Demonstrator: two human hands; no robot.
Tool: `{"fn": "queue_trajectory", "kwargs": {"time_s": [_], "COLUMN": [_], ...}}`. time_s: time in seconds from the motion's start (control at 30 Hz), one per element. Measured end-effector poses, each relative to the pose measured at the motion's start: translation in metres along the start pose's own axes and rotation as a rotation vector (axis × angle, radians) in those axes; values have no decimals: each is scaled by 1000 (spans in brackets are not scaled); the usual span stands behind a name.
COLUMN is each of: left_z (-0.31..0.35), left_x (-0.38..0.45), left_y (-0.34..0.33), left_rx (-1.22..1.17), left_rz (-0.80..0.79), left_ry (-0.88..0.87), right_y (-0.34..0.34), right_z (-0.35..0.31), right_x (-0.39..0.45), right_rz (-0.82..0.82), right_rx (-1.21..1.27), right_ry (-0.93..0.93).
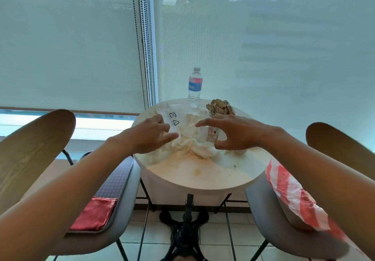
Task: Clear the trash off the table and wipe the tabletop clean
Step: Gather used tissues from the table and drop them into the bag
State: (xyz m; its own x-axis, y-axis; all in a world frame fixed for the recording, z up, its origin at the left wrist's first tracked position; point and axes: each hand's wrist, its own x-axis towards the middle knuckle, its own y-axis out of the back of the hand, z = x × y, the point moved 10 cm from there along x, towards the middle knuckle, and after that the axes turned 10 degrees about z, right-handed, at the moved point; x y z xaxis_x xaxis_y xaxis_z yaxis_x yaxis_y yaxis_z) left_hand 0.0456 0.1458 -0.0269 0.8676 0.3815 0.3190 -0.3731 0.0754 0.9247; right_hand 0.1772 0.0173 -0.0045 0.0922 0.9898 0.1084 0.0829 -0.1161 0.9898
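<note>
A small round white table (203, 177) carries a heap of crumpled white plastic and tissue (188, 137). A crumpled brown paper ball (220, 106) lies at the far right, and a clear water bottle (194, 84) with a blue label stands at the far edge. A crushed labelled bottle (212, 134) lies in the heap. My left hand (151, 137) hovers over the heap's left side, fingers spread. My right hand (231, 135) reaches over the crushed bottle, fingers apart, holding nothing. Stains mark the near tabletop.
A grey chair (113, 210) on the left holds a red cloth (93, 214). The grey chair (269, 216) on the right holds a red-and-white striped plastic bag (292, 193). A blind (81, 48) covers the window behind. The table's black base (186, 226) stands on tiled floor.
</note>
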Motion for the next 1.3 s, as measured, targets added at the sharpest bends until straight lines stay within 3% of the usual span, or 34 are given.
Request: {"fn": "queue_trajectory", "kwargs": {"time_s": [0.3, 0.47, 0.63, 0.83, 1.3], "left_z": [-17, -23, -23, -26, 2], "left_x": [-10, -24, -36, -24, 19], "left_y": [-9, -31, -39, -35, 28], "left_rx": [-60, -143, -66, -96, -136], "left_rz": [87, -75, -229, -162, 67], "left_ry": [9, -60, -159, -113, -222], "right_y": [-9, -11, -14, -13, 5], "right_z": [1, -2, -2, -2, 12], "right_x": [-3, 1, 2, 5, -1], "right_rz": [-24, -32, -35, -33, 25], "right_rx": [26, 23, 16, 6, 17], "right_ry": [-12, -10, -9, 2, -32]}}
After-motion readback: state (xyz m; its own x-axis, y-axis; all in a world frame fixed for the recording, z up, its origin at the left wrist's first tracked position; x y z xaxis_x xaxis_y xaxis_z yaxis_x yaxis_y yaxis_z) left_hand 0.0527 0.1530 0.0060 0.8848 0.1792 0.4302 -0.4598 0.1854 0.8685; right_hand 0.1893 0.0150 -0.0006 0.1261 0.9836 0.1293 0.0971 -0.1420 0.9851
